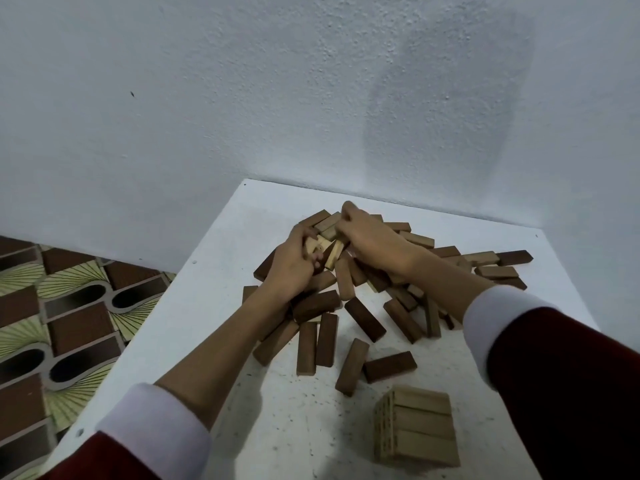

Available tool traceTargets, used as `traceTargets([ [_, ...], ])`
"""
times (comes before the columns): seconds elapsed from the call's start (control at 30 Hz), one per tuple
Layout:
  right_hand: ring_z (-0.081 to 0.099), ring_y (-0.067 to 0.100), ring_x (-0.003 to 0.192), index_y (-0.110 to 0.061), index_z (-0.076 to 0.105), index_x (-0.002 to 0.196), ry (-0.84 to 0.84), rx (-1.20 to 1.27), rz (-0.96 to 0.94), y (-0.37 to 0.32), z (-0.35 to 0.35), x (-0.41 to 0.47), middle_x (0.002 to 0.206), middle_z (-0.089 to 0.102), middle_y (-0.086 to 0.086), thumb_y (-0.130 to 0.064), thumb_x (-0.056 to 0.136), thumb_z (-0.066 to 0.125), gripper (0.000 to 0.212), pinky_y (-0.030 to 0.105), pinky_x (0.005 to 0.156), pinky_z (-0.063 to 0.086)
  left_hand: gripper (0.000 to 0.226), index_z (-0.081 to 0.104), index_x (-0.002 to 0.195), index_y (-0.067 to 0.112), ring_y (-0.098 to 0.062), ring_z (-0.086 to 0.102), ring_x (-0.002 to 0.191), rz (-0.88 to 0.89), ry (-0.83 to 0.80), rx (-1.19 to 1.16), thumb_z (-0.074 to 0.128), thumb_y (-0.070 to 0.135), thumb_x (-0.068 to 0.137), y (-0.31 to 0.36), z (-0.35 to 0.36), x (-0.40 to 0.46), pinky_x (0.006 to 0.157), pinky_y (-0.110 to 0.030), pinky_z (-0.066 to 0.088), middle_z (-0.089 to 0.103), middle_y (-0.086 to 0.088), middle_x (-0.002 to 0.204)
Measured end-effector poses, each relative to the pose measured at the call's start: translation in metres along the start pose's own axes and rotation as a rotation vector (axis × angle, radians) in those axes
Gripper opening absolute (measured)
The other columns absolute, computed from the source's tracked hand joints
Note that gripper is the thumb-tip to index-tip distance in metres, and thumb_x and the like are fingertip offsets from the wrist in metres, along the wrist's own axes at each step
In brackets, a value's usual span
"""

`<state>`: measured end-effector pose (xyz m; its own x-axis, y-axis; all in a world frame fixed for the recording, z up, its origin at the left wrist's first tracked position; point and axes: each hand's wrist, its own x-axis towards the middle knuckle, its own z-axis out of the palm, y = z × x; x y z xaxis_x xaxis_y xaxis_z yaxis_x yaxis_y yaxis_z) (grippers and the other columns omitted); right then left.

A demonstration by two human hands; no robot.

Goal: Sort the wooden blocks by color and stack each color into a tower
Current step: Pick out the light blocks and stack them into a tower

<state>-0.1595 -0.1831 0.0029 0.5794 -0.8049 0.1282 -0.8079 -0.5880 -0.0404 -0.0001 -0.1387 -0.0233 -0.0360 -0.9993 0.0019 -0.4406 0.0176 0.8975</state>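
Note:
A heap of wooden blocks [398, 299] in dark brown, mid brown and light tan lies spread across the white table [194, 327]. Both hands reach into the far part of the heap. My left hand [294, 261] grips a few light tan blocks [317, 245], fingers curled round them. Just to its right, my right hand [370, 237] curls its fingers over another light tan block [334, 256] and touches the same cluster. At the near right stands a low tower of light tan blocks [417, 427], laid in rows of three.
The table sits in a corner against a white wall [311, 98], which bounds its far and right sides. Its left edge drops to a patterned tiled floor [62, 327]. Loose dark blocks [389, 367] lie between the heap and the tower.

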Motion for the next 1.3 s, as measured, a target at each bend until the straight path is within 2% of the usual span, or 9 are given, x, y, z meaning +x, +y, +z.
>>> traceTargets([
  [0.17, 0.045, 0.025, 0.117, -0.013, 0.047, 0.129, -0.119, -0.228, -0.059, 0.000, 0.015, 0.014, 0.127, 0.048, 0.010, -0.006, 0.093, 0.041, 0.038, 0.035, 0.083, 0.044, 0.027, 0.055, 0.105, 0.018, -0.009, 0.054, 0.067, 0.004, 0.054, -0.118, 0.043, -0.003, 0.094, 0.001, -0.001, -0.001, 0.050, -0.010, 0.041, 0.058, -0.002, 0.084],
  [0.37, 0.053, 0.024, 0.108, -0.015, 0.056, 0.116, -0.066, -0.213, 0.021, 0.003, 0.012, 0.000, 0.119, 0.055, 0.005, -0.017, 0.092, 0.048, 0.026, 0.032, 0.071, 0.044, 0.052, 0.041, 0.125, 0.009, -0.010, 0.043, 0.077, -0.037, -0.065, -0.240, 0.049, -0.018, 0.081, 0.003, -0.004, -0.016, 0.061, -0.015, 0.042, 0.046, 0.000, 0.093],
  [0.47, 0.054, 0.024, 0.097, -0.013, 0.061, 0.099, -0.045, -0.029, 0.196, -0.001, -0.016, -0.016, 0.103, 0.057, 0.005, -0.019, 0.091, 0.051, 0.015, 0.030, 0.067, 0.036, 0.066, 0.044, 0.123, 0.016, -0.011, 0.050, 0.083, -0.030, -0.063, -0.306, 0.076, -0.007, 0.070, 0.000, -0.009, -0.026, 0.074, -0.024, 0.049, 0.048, 0.000, 0.099],
  [0.6, 0.056, 0.014, 0.076, -0.015, 0.068, 0.088, 0.022, 0.406, 0.418, -0.026, -0.065, -0.045, 0.080, 0.062, -0.001, -0.020, 0.085, 0.063, 0.008, 0.027, 0.064, 0.039, 0.057, 0.056, 0.114, 0.014, -0.007, 0.064, 0.084, 0.091, -0.039, -0.364, 0.076, -0.011, 0.067, 0.014, -0.021, -0.048, 0.081, -0.028, 0.053, 0.061, 0.001, 0.098],
  [0.73, 0.060, 0.013, 0.060, -0.010, 0.067, 0.083, -0.020, 0.824, 0.538, -0.068, -0.095, -0.075, 0.076, 0.070, 0.011, -0.017, 0.083, 0.069, 0.007, 0.022, 0.055, 0.045, 0.063, 0.059, 0.122, 0.021, -0.001, 0.063, 0.096, 0.260, 0.016, -0.309, 0.080, -0.003, 0.066, 0.037, -0.028, -0.076, 0.083, -0.015, 0.049, 0.064, 0.007, 0.110],
  [0.9, 0.060, 0.010, 0.055, -0.012, 0.063, 0.074, -0.028, 1.032, 0.543, -0.110, -0.104, -0.100, 0.061, 0.066, -0.001, -0.018, 0.085, 0.067, 0.013, 0.017, 0.049, 0.038, 0.064, 0.053, 0.116, 0.031, 0.020, 0.050, 0.101, 0.424, 0.028, -0.229, 0.082, 0.003, 0.066, 0.052, -0.037, -0.109, 0.074, -0.001, 0.042, 0.054, 0.017, 0.117],
  [1.03, 0.064, 0.010, 0.058, -0.013, 0.064, 0.078, 0.003, 1.124, 0.561, -0.132, -0.099, -0.114, 0.067, 0.067, 0.003, -0.021, 0.085, 0.066, 0.011, 0.018, 0.052, 0.041, 0.069, 0.051, 0.111, 0.046, 0.011, 0.056, 0.096, 0.476, 0.079, -0.110, 0.084, 0.008, 0.065, 0.046, -0.045, -0.127, 0.075, -0.003, 0.043, 0.055, 0.027, 0.110],
  [1.13, 0.061, 0.010, 0.063, -0.009, 0.065, 0.090, 0.016, 1.088, 0.556, -0.153, -0.093, -0.117, 0.075, 0.064, 0.003, -0.022, 0.088, 0.064, 0.013, 0.019, 0.054, 0.044, 0.057, 0.061, 0.114, 0.024, 0.007, 0.059, 0.088, 0.428, 0.111, -0.111, 0.085, 0.008, 0.064, 0.035, -0.053, -0.140, 0.074, -0.004, 0.044, 0.062, 0.011, 0.107],
  [1.3, 0.055, 0.018, 0.091, -0.015, 0.033, 0.109, 0.163, 0.945, 0.531, -0.181, -0.086, -0.121, 0.107, 0.047, 0.012, -0.006, 0.094, 0.045, 0.021, 0.027, 0.076, 0.049, 0.053, 0.060, 0.108, 0.025, 0.000, 0.060, 0.082, 0.261, 0.085, -0.108, 0.085, 0.010, 0.064, 0.002, -0.069, -0.157, 0.070, -0.009, 0.048, 0.064, 0.009, 0.100],
])
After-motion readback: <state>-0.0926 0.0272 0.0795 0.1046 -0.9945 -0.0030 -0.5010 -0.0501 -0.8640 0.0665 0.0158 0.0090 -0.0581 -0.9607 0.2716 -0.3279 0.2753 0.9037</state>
